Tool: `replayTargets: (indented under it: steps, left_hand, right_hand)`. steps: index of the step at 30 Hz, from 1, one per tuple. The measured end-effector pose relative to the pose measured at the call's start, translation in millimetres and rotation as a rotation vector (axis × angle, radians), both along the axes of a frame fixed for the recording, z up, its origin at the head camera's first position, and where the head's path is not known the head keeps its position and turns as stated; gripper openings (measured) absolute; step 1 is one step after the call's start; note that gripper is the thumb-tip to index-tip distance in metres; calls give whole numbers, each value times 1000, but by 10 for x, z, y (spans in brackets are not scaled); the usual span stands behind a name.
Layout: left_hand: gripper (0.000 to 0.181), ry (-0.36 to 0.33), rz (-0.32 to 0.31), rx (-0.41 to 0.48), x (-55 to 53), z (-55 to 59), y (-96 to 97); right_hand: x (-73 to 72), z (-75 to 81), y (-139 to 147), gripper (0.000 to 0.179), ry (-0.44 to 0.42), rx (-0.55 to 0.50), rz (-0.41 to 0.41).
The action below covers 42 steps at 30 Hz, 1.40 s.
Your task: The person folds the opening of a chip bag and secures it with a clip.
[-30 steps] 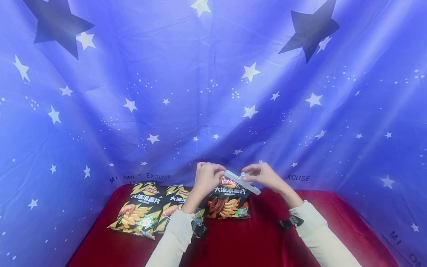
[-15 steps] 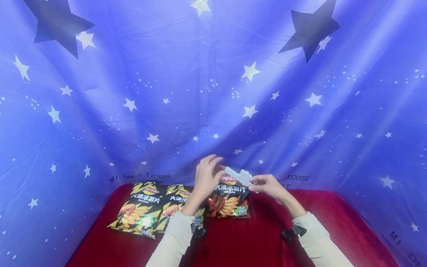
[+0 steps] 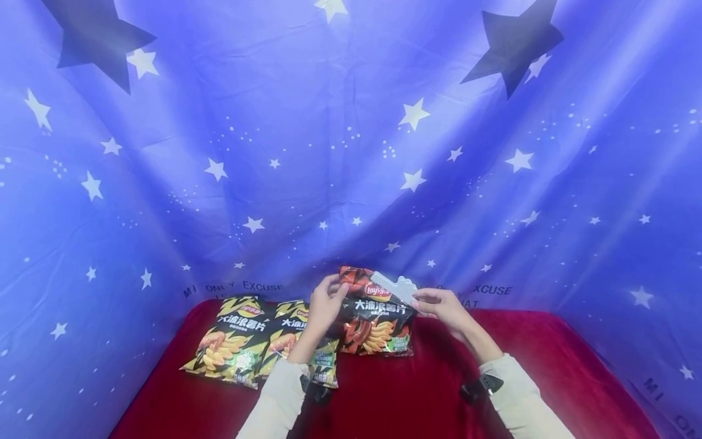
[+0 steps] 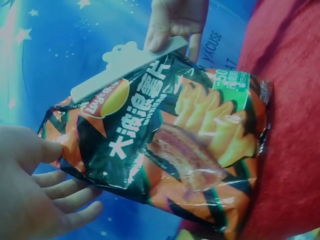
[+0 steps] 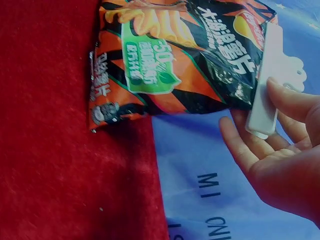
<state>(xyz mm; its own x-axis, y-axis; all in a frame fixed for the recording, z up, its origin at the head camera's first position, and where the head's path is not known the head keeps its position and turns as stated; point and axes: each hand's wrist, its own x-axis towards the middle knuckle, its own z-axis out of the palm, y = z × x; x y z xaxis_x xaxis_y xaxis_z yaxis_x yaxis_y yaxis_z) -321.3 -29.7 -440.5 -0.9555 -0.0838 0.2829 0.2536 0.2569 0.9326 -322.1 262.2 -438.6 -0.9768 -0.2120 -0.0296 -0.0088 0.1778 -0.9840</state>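
Note:
An orange-and-black Lay's potato chip bag (image 3: 376, 323) stands tilted between my hands at the back of the table. A white bag clip (image 3: 396, 286) with a scalloped handle lies slanted across its top right corner. My right hand (image 3: 445, 308) pinches the lower end of the clip, its thumb (image 5: 287, 97) on the front and fingers behind. My left hand (image 3: 326, 305) is at the bag's left edge. In the left wrist view its thumb overlaps the bag's corner, and the other fingers extend loosely along the edge.
Two yellow-and-black chip bags lie left of the hands: one chip bag (image 3: 233, 341) at the far left, another chip bag (image 3: 325, 363) partly behind the left forearm. A red cloth (image 3: 395, 402) covers the table. A blue starry curtain (image 3: 351, 152) hangs behind.
My left hand has left the bag's top corner and moved down to its left edge, uncovering the corner. My right hand has shifted from the clip's middle to its lower end; the clip has turned.

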Motion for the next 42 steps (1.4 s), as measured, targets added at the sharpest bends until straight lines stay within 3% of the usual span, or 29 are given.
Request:
replayTargets:
  steps: [4,10,18,24,36,42]
  left_hand:
    - [38,-73,-35,40,-11,-69,3]
    - [37,-124,-40,88,14,-83,1]
    - [32,-133,-33,145,28,-15,-1]
    - [31,-158,-50,200,40,0,-2]
    - [32,-205,-43,182,20,77,-59]
    - [32,-238,-92,190,4,148,-94]
  right_hand:
    - [26,-47,-31,49,-15,-66,-42]
    - [74,-87,-109,47,13,-113,-93]
    - [98,-29,-166,47,53,-121,-125]
    - [115,5,-169,49,32,-117,-131]
    - [113,128,-203,49,-10,-102,-121]
    - [103,227,-215,49,-66,-110,-123]
